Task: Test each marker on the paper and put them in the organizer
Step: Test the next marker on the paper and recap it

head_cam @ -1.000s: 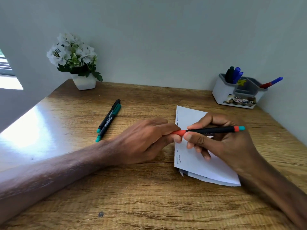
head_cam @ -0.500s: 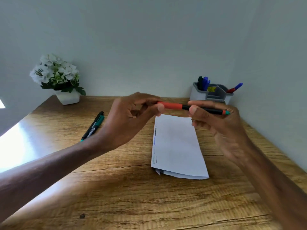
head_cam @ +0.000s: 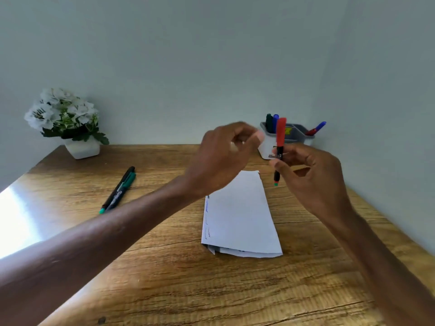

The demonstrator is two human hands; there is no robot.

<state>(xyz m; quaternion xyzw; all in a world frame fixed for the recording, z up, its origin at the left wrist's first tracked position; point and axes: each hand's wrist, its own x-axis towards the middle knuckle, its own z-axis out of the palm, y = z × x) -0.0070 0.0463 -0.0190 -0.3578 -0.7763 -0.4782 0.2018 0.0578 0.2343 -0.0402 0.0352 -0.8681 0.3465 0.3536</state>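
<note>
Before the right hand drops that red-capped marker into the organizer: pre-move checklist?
1. Cap seated on the red-capped black marker: ok.
2. Right hand pinches its barrel: ok.
3. Left hand off the marker: ok.
4. Free slot in the white-and-grey plastic organizer: cannot tell, partly hidden.
5. Red test mark on the folded white paper: cannot tell, scribbles too small.
6. All markers done: not ok, black-capped and green-capped markers lie on the wooden desk.
</note>
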